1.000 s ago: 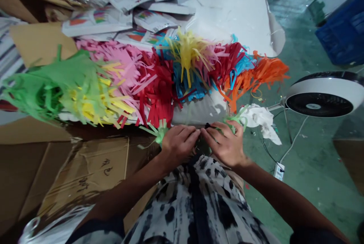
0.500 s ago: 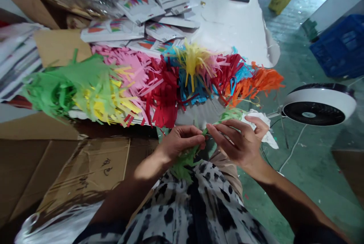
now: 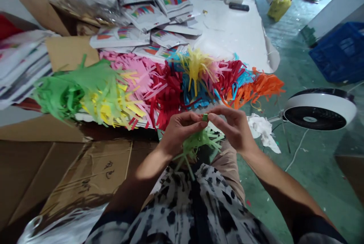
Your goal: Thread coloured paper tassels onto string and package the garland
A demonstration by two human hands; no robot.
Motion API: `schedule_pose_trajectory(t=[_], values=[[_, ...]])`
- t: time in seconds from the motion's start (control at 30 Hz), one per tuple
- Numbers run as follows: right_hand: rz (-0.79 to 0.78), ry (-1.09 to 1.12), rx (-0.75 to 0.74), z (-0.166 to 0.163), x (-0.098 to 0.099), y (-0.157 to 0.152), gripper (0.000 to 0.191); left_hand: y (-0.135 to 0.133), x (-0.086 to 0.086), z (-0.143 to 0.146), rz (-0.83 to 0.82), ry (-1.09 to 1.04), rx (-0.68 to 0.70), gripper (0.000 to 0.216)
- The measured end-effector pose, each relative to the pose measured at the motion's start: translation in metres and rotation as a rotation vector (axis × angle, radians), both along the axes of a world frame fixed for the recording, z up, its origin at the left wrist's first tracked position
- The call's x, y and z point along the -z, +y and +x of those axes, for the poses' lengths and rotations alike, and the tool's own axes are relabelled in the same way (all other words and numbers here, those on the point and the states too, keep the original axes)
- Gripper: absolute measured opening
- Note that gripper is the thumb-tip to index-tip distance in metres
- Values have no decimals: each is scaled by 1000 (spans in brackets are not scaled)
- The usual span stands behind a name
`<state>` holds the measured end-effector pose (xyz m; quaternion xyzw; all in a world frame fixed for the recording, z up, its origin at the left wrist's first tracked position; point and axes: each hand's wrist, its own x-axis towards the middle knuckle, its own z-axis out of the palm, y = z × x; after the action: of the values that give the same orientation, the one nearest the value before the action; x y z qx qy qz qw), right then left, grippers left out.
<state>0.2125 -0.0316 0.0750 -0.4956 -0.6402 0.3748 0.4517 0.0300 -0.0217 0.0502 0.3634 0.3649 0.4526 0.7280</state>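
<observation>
Raised since before, both hands, left hand (image 3: 178,132) and right hand (image 3: 234,128), pinch one green tassel (image 3: 199,143) in their fingers.

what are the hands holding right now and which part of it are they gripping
Both hands, left hand and right hand, pinch a green paper tassel at its small gathered top end, fingertips meeting there; its cut strips hang loose below.

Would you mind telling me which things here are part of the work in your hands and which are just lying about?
In hand:
- light green fringed paper tassel, pinched at its top by left hand and right hand
- row of fringed paper tassels in many colours on the table edge

Lying about:
- white round floor fan
- blue plastic crate
- crumpled white paper
- brown cardboard box
</observation>
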Motion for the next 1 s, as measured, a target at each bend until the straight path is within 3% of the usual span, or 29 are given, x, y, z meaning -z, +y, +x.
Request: schedule_pose_trajectory(t=[0.17, 0.3, 0.37, 0.5, 0.6, 0.7, 0.83, 1.0], values=[[206, -125, 7, -10, -6, 13, 17, 5, 3, -7, 123, 94, -74, 27], [313, -223, -117, -12, -16, 43, 14, 15, 4, -14, 115, 146, -201, 30], [326, -302, -97, -3, -25, 77, 13, 23, 4, -19, 75, 139, -230, 36], [325, -517, 198, 29, -34, 180, 20, 33, 4, -27, -8, 141, -151, 37], [82, -844, 341, 48, -23, 257, 25, 39, 7, -28, -77, 121, -96, 35], [-49, -984, 332, 52, -3, 308, 24, 46, 10, -27, -91, 106, -70, 34], [-124, -1111, 285, 47, 22, 342, 23, 56, 14, -28, -89, 107, -116, 29], [-108, -1132, 289, 48, 34, 352, 18, 62, 21, -28, -95, 90, -198, 24]])
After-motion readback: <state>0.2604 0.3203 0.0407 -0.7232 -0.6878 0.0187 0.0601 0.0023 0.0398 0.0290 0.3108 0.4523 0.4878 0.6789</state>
